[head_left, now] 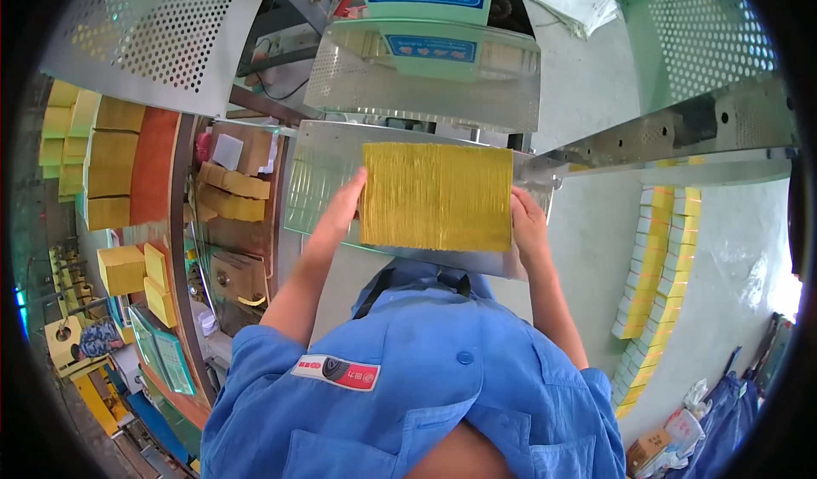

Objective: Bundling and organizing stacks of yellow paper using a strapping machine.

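Observation:
A thick block of yellow paper sheets, its many thin edges facing up, is gripped between my two hands in front of my chest. My left hand presses against its left end, and my right hand clasps the right end, thumb near the top. The palms and some fingers are hidden behind the block. Beneath and beyond it lies a shiny metal machine bed; whether the block rests on it I cannot tell. A clear plastic guard stands just past the bed.
Perforated pale panels flank the machine, with a metal beam at right. Shelving at left carries yellow paper stacks and a small yellow block. Long rows of banded yellow-and-white bundles line the right floor, with bags nearby.

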Demonstrator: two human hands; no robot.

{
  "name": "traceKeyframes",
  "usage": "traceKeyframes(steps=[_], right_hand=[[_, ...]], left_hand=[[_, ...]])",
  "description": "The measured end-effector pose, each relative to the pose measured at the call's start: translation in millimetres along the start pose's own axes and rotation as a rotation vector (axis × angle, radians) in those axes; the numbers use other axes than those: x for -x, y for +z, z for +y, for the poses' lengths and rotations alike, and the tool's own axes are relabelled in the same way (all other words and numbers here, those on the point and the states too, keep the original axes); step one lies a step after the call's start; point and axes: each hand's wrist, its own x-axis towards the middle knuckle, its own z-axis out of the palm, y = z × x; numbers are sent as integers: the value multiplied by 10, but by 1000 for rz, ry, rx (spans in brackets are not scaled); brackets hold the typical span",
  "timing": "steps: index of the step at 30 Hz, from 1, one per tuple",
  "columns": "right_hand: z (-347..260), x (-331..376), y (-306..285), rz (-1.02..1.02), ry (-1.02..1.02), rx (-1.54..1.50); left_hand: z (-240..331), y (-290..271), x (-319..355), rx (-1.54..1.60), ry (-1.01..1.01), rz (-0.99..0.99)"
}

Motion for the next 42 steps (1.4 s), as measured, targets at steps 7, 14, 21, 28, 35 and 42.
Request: traceKeyframes(steps=[7, 14, 21, 28, 35, 42], right_hand=[[139, 41, 137, 64, -7, -107], [171, 80, 263, 78, 42, -387], [152, 150, 575, 80, -155, -558], [-269, -342, 562, 2, -299, -535], [-221, -896, 425, -71, -240, -523], [-330, -887, 438, -17, -135, -549]], left_hand=[[-334, -48, -148, -69, 302, 18], [-369, 4, -123, 183, 316, -123], [-446, 262, -303, 442, 446, -168], [202, 332, -693, 621, 452, -392], [508, 427, -1049, 556, 382, -366], [525, 494, -1020, 520, 444, -339]])
